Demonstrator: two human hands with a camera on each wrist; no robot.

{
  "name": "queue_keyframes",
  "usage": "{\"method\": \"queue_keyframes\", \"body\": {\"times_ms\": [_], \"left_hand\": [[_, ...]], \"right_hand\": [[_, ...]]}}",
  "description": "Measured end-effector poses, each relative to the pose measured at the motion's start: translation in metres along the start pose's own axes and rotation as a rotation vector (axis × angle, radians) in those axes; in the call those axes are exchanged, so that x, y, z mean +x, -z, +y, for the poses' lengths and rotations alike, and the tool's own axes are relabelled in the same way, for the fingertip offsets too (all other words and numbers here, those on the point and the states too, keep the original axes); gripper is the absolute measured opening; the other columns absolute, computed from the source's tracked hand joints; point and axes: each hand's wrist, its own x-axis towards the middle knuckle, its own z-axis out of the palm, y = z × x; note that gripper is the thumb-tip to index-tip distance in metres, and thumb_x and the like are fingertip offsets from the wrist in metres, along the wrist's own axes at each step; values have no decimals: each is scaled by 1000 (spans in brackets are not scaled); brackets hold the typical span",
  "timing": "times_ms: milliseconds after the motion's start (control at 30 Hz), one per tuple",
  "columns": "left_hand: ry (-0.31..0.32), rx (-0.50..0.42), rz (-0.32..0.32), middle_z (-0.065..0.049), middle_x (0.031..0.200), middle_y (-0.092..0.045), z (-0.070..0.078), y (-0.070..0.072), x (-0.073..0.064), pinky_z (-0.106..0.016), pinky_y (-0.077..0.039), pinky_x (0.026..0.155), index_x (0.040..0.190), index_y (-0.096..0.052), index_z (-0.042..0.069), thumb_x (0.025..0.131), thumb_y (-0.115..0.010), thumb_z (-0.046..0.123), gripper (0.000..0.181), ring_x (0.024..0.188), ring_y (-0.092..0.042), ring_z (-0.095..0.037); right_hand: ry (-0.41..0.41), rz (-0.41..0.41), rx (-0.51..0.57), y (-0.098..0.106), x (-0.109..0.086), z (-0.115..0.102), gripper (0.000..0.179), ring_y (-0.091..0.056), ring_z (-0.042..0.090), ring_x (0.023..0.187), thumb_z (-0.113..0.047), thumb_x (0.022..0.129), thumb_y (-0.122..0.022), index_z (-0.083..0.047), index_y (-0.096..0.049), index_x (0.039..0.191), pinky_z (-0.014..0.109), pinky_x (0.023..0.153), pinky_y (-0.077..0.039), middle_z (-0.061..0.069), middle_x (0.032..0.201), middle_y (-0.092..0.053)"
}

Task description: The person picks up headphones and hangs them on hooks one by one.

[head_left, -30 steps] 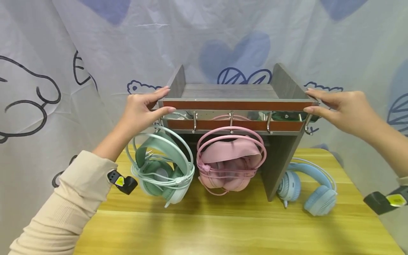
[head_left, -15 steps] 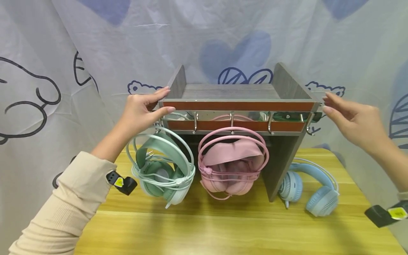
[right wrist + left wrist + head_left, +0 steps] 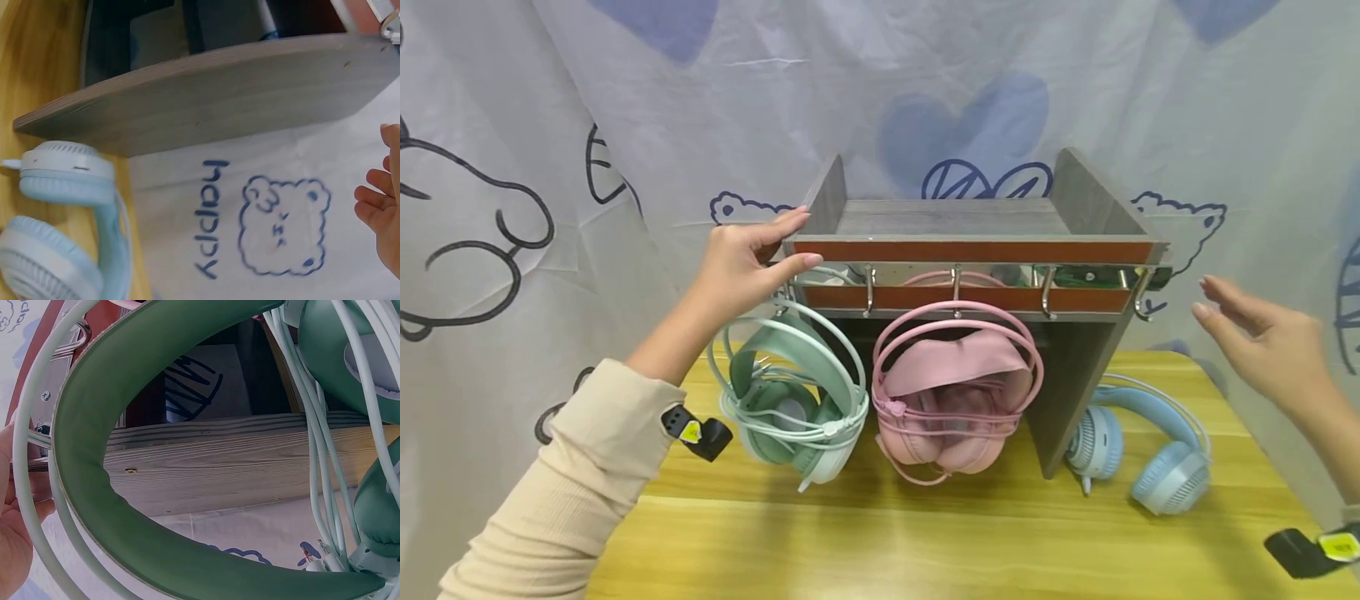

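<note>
Three headsets: green headset point(image 3: 790, 408) and pink headset point(image 3: 951, 392) hang from the rack point(image 3: 973, 250) at frame centre, blue headset point(image 3: 1150, 450) lies on the table point(image 3: 880, 542) lower right. The left hand point(image 3: 745, 262) grasps the rack's left corner. The right hand point(image 3: 1262, 342), fingers loose, hovers apart at the right edge.

Bright, even light, soft shadows under the shelf, wide-angle bending at edges.
</note>
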Motion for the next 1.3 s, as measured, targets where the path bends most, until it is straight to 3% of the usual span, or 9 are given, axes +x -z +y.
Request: {"method": "queue_keyframes", "body": {"times_ms": [100,233,300,333,400,467,767,1000,1300], "left_hand": [[-6,7,2,-12,120,-59,-1,-2,1,-17,-19,44,116,-60,1,75,-73,16,46,50,-21,-8],[-11,-3,12,-13,118,-60,-2,-3,1,-18,-18,45,115,-60,0,74,-73,13,45,50,-17,-6],[-8,-4,12,-14,118,-60,-2,-3,1,-18,-19,45,115,-60,0,74,-73,12,44,50,-17,-6],[-7,-4,11,-14,117,-60,-2,-3,1,-18,-18,45,115,-60,0,75,-73,12,44,50,-17,-6],[-5,-1,10,-14,118,-60,-2,-3,0,-18,-19,45,115,-60,0,75,-73,13,44,50,-17,-6],[-3,1,8,-13,118,-60,-2,-2,0,-18,-19,45,116,-60,0,75,-73,13,45,49,-17,-6],[-6,18,9,-12,119,-60,-2,-3,0,-19,-18,45,116,-59,1,75,-73,15,46,50,-17,-7],[-6,10,15,-12,119,-60,-2,-3,0,-20,-18,45,116,-59,1,75,-73,13,45,49,-16,-7],[-17,23,30,-12,118,-60,-4,-4,0,-18,-18,45,116,-60,1,74,-74,14,46,50,-17,-6]], "right_hand": [[-25,0,-8,-3,-8,13,46,-25,-37,81,-25,90,-54,-5,-46,130,-10,69,-25,26,125,-49],[-103,-40,-29,-8,-18,26,48,-51,3,116,-29,92,-51,-5,-42,133,-10,70,-24,27,128,-47],[-129,-56,-32,-11,-23,31,50,-50,2,116,-30,92,-50,-5,-40,134,-11,70,-23,27,128,-46],[-143,-64,-32,-12,-26,34,51,-50,17,118,-31,93,-49,-5,-38,135,-11,70,-24,27,129,-45],[-156,-64,-16,-16,-31,39,51,-43,-14,111,-30,92,-49,-5,-37,136,-11,71,-25,28,129,-45],[-177,-69,-4,-18,-37,43,53,-36,-26,102,-31,92,-49,-7,-35,137,-11,70,-26,27,130,-44],[-231,-46,37,-32,-61,64,55,-25,-34,79,-29,91,-52,-5,-33,138,-10,69,-29,28,128,-44],[-267,-34,134,-39,-82,81,57,-32,-35,77,-25,90,-55,1,-32,136,-9,66,-33,-27,118,-42],[-396,-18,158,-52,-103,97,58,-32,-35,75,-30,90,-54,0,-32,136,-9,66,-33,-33,116,-39]]}}
